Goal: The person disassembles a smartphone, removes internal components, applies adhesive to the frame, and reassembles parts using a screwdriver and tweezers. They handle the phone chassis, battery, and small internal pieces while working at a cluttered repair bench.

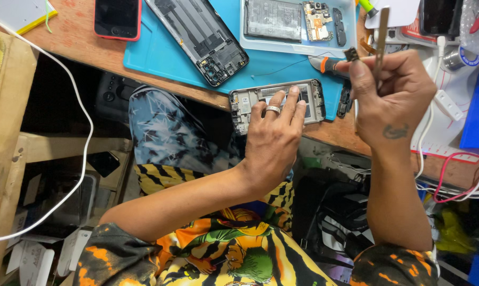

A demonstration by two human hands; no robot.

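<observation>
My left hand (274, 140), with a ring on one finger, rests fingers-down on an opened phone frame (247, 100) that lies at the front edge of the blue work mat (160, 55). My right hand (396, 92) is raised to the right of it, pinching a pair of thin tweezers (381, 37) that point upward. A small dark component (351, 53) sits at the tip of the thumb and forefinger. Whether the tweezers or the fingers carry it, I cannot tell.
A phone back shell (202, 34) lies on the mat. A clear tray (297, 45) holds a battery (274, 20) and small circuit boards (318, 16). A red phone (117, 18) lies on the wooden desk (72, 37). An orange-handled tool (327, 63) and white cables (85, 127) are nearby.
</observation>
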